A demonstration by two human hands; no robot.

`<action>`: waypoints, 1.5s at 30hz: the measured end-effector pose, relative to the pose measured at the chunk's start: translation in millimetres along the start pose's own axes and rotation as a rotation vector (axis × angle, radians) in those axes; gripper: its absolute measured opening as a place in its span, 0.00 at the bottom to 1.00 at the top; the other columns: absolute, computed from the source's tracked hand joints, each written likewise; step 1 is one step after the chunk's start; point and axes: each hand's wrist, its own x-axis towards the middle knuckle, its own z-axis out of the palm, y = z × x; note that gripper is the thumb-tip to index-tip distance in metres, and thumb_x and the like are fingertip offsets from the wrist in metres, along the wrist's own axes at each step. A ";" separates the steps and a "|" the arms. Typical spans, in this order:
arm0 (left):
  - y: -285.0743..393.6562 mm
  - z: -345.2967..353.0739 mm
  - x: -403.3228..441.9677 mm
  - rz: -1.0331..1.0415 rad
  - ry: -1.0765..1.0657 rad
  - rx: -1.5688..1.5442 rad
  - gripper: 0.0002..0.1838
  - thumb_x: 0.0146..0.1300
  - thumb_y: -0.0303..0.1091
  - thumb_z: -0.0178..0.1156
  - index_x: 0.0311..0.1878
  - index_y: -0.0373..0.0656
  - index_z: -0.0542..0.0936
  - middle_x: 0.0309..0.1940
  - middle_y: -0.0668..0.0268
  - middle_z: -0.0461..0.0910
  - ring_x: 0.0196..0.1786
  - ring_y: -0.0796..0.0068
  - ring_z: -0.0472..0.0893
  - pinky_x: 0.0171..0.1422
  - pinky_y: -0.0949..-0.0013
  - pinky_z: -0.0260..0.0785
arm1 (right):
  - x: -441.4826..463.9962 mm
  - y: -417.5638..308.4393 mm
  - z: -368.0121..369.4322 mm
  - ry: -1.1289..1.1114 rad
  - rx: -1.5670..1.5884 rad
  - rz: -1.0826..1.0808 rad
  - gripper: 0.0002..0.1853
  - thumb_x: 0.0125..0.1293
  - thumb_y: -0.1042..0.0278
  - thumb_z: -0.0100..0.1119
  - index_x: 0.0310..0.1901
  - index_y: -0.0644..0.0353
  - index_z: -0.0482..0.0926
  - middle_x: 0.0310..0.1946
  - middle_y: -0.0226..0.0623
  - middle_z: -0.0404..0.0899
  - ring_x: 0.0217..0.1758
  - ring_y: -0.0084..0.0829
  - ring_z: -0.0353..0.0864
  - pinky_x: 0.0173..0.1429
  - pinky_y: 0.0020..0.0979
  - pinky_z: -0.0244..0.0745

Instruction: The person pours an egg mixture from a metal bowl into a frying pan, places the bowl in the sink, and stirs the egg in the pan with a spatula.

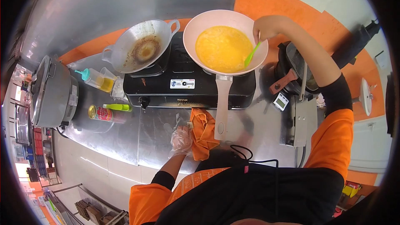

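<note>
My right hand [266, 29] grips a light green spatula [251, 54] from above, at the right rim of a pale pink frying pan [223, 104]. The spatula's blade dips into the edge of the yellow beaten egg [221, 46] spread over the pan's bottom. My left hand [181, 138], in a clear plastic glove, is closed on the left edge of an orange cloth [202, 137] at the counter's front. The cloth lies left of the pan's handle, below the stove.
The pan sits on a black Rinnai gas stove [189, 93], beside a stained metal wok [143, 52]. To the left are a grey rice cooker [58, 93], an oil bottle [98, 79] and a can [100, 113]. A timer [281, 101] and another pan [287, 79] are on the right.
</note>
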 end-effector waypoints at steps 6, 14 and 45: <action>0.8 -3.4 -0.7 0.009 -0.015 0.014 0.11 0.56 0.38 0.54 0.36 0.40 0.74 0.33 0.53 0.75 0.36 0.53 0.76 0.40 0.55 0.69 | 6.0 7.4 1.2 -0.131 -0.177 0.149 0.09 0.50 0.68 0.58 0.34 0.52 0.85 0.30 0.35 0.82 0.35 0.32 0.79 0.39 0.32 0.71; 3.5 -4.9 -1.0 -0.017 -0.018 -0.010 0.11 0.57 0.38 0.53 0.37 0.40 0.74 0.33 0.53 0.75 0.37 0.53 0.76 0.41 0.54 0.69 | -16.8 -28.5 3.7 0.143 0.084 -0.095 0.10 0.56 0.63 0.54 0.36 0.53 0.83 0.40 0.35 0.79 0.46 0.34 0.76 0.51 0.34 0.68; 2.0 1.0 -2.2 -0.014 -0.009 0.000 0.11 0.56 0.37 0.54 0.38 0.40 0.73 0.35 0.52 0.74 0.38 0.51 0.75 0.41 0.53 0.68 | 22.8 -106.1 33.1 0.285 -0.141 -0.009 0.08 0.47 0.72 0.57 0.31 0.60 0.83 0.30 0.43 0.80 0.33 0.40 0.80 0.34 0.38 0.72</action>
